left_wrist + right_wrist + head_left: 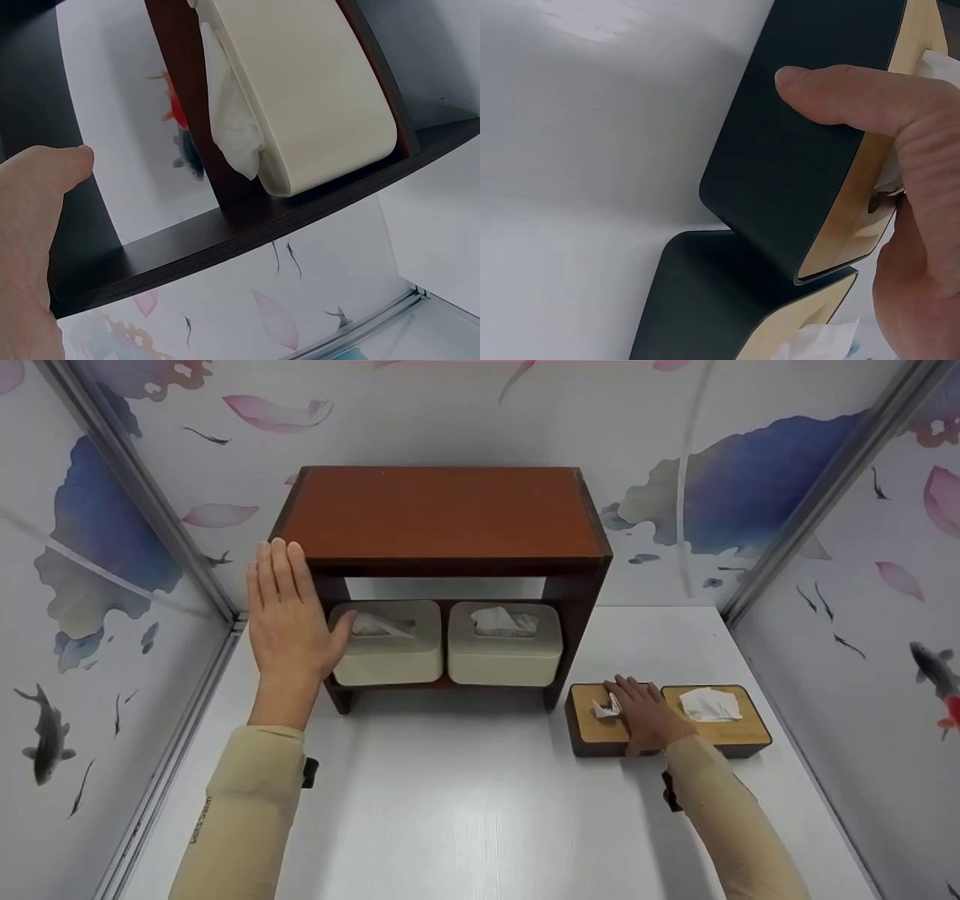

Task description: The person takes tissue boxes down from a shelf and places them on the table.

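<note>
My left hand [289, 615] rests with straight fingers at the left end of a brown wooden shelf [450, 514]; in the left wrist view its thumb [71, 166] lies by the dark side panel. On the shelf's lower level sit two cream tissue boxes [388, 666] [505, 667], side by side, tissue poking from each. To the right, my right hand [651, 716] spans the left one of two dark, wood-topped tissue boxes [589, 727]. Its thumb [840, 94] is against the dark front face, its fingers reach the far edge. The other wood-topped box [754, 727] stands right beside it.
Everything stands on a glossy white table [450, 810]. White panels printed with fish and petals [810, 562] enclose the back and both sides, joined by metal corner strips [817, 502].
</note>
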A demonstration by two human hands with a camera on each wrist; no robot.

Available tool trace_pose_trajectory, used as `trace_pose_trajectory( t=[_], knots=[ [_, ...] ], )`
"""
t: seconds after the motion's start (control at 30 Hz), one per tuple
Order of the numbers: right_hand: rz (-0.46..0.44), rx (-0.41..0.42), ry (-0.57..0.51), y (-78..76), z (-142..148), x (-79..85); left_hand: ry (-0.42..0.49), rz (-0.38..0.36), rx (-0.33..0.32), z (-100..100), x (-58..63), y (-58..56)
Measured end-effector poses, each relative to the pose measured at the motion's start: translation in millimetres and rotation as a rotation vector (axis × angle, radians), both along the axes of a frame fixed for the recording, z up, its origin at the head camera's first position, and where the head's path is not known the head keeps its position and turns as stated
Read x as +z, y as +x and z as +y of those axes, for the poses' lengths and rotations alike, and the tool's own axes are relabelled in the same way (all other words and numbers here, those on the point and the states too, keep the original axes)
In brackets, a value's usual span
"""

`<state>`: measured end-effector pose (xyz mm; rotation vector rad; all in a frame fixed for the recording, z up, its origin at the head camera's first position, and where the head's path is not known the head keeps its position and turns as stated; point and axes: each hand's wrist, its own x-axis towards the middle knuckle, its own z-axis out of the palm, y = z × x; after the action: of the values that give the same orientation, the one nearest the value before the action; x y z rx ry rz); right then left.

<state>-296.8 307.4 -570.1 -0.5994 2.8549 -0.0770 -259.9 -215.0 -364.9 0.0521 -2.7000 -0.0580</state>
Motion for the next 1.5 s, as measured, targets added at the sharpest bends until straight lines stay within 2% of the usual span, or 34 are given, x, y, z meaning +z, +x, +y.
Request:
trace_pose_trajectory(
  t=[0.2,0.43,0.63,0.83,1.2,1.37,1.5],
  knots=[
    [-0.028,-0.004,-0.058,3.6,6,2.1,-0.003,0.005,-0.01,1,-0.8,-0.6],
    [-0.076,-0.052,-0.177,2.0,3,17.0,-0.002,0.011,-0.009,-1,-0.8,0.2],
    [0.018,-0.046,-0.25,0.9,-4,29.0,0.005,0.008,-0.016,-1,-0.2,0.0],
    [0.111,0.025,-0.284,4.9,-13,37.7,0.014,0.008,-0.019,0,-0.1,-0.4],
    [0.021,0.129,-0.244,19.1,-30,50.3,0.003,0.004,-0.013,-1,2.0,1.3],
    [0.066,0.186,-0.216,27.8,-45,52.1,-0.001,0.002,-0.015,0,1.1,0.3],
    [0.118,0.263,-0.181,34.5,-61,56.9,0.001,0.007,-0.013,0,0.6,0.4]
  ],
)
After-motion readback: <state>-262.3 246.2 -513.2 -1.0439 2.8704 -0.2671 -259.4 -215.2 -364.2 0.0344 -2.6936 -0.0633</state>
